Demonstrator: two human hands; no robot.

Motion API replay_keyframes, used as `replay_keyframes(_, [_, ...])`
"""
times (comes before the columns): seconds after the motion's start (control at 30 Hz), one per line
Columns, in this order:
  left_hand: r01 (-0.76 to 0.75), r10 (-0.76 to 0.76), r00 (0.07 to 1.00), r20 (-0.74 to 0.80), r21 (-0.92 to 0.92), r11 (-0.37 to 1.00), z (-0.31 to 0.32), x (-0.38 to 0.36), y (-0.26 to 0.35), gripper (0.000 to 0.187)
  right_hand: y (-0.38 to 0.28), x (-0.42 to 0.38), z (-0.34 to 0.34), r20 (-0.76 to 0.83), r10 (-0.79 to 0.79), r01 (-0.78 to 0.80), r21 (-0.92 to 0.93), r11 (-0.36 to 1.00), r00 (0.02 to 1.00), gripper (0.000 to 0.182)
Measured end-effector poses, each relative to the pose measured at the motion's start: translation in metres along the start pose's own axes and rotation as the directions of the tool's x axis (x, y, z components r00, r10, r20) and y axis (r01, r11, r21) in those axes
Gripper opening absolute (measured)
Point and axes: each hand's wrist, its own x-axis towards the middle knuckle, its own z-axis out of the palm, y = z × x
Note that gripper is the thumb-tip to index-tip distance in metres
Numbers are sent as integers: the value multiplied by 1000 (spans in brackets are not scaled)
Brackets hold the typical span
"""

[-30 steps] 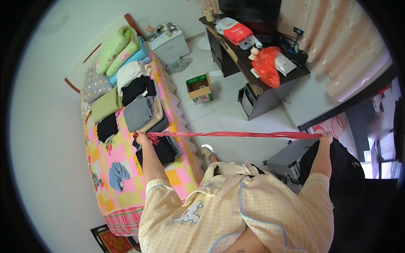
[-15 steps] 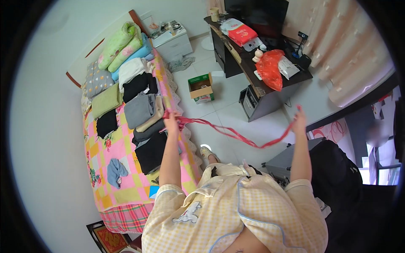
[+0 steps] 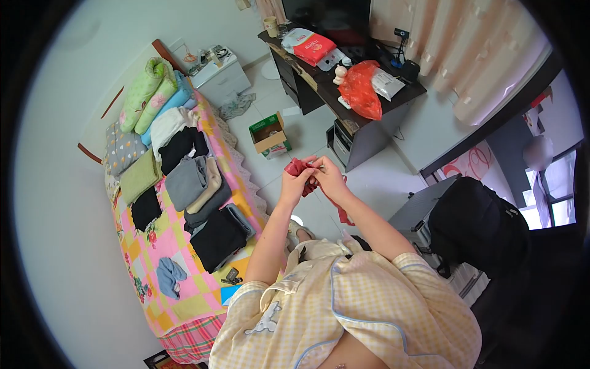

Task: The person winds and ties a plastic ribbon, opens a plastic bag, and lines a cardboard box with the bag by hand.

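Observation:
A red ribbon-like strap (image 3: pixel 297 166) is bunched up between my two hands, out in front of my body above the floor. My left hand (image 3: pixel 295 186) is closed around the bundle, with loops showing above and below the fingers. Right beside it, touching, my right hand (image 3: pixel 329 179) pinches the strap at the bundle. A loose end of the strap hangs behind my right wrist. The fingertips partly hide each other and the middle of the bundle.
To the left, a bed (image 3: pixel 200 335) carries folded clothes (image 3: pixel 185 182), a rolled green quilt (image 3: pixel 142 92) and a pillow (image 3: pixel 123 147). Ahead stand an open cardboard box (image 3: pixel 270 142) and a dark desk (image 3: pixel 402 98). A black backpack (image 3: pixel 479 227) rests on a grey suitcase (image 3: pixel 402 212) at right.
The strap was stretched wide between both hands; now it is gathered into a bundle. My right hand has come left to meet my left hand, which moved right. The view has shifted.

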Motion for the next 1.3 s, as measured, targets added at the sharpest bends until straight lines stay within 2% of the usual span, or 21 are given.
replay_keyframes(0.07, [20,-23,1000,18,131,991,2,-2,-3,23,4,-4,-1,-13,-39,39,26,999,999,5])
replay_keyframes(0.27, [5,-7,999,40,64,998,6,-3,-22,22,7,-10,-10,-66,-55,62,102,993,996,6])
replay_keyframes(0.3, [10,-13,999,44,64,998,7,-4,-23,22,7,-11,-12,-32,-85,85,6,996,996,9])
replay_keyframes(0.37, [121,-125,991,-42,-77,990,8,-4,-23,23,6,-14,-19,-8,-108,107,-88,990,994,14])
replay_keyframes(0.43, [81,-102,977,-186,-118,990,-4,6,-25,24,-14,-19,-24,180,51,-9,-228,974,982,28])
replay_keyframes(0.47, [24,-60,970,-237,-149,988,-14,10,-25,27,-13,-20,-33,213,111,-46,-285,957,971,41])
replay_keyframes(0.5, [-24,-40,952,-303,-204,979,-13,11,-10,30,-10,-21,-44,203,108,-47,-284,958,973,41])
replay_keyframes(0.57, [-137,46,926,-376,-217,967,-68,32,-31,30,-2,-22,-74,249,360,-239,-411,880,899,42])
replay_keyframes(0.6, [-274,145,861,-488,-204,940,-83,39,-31,23,10,-22,-93,229,403,-255,-484,837,886,42])
replay_keyframes(0.63, [-219,36,869,-493,-319,922,-111,44,-33,31,18,-24,-109,183,421,-273,-527,805,888,40])
replay_keyframes(0.7, [-311,18,826,-564,-428,849,-118,34,-4,34,39,-30,-143,130,435,-295,-562,772,891,39])
replay_keyframes(0.8, [-272,-82,767,-637,-437,857,-178,34,0,32,58,-40,-181,1,280,-219,-620,754,960,35])
replay_keyframes(0.83, [-297,6,709,-705,-291,909,-170,30,5,30,56,-43,-187,-64,298,-288,-516,807,952,36])
replay_keyframes(0.9, [-275,12,746,-666,-291,916,-182,28,-3,28,55,-41,-190,-127,320,-343,-400,850,939,36])
replay_keyframes(0.97, [-296,-15,737,-676,-343,892,-185,30,-15,28,58,-39,-181,-480,177,-124,140,982,859,37])
replay_keyframes(1.0, [-322,-41,727,-685,-393,861,-183,29,-19,28,61,-40,-176,-481,179,-125,143,982,858,37])
replay_keyframes(1.07, [-313,-75,722,-688,-422,851,-142,23,-9,28,66,-35,-164,-634,277,138,525,840,722,33])
replay_keyframes(1.1, [-305,-112,715,-690,-453,838,-129,22,-5,28,64,-30,-158,-633,275,140,525,840,724,33])
replay_keyframes(1.17, [-299,-107,729,-676,-455,839,-137,25,-19,29,62,-24,-144,-485,580,343,874,345,654,31])
replay_keyframes(1.23, [-356,-97,677,-730,-440,825,-135,26,-19,29,40,-22,-134,-425,649,311,905,290,632,33])
replay_keyframes(1.3, [-369,-103,648,-755,-429,825,-138,21,-18,29,58,-16,-151,-315,645,271,947,170,696,29])
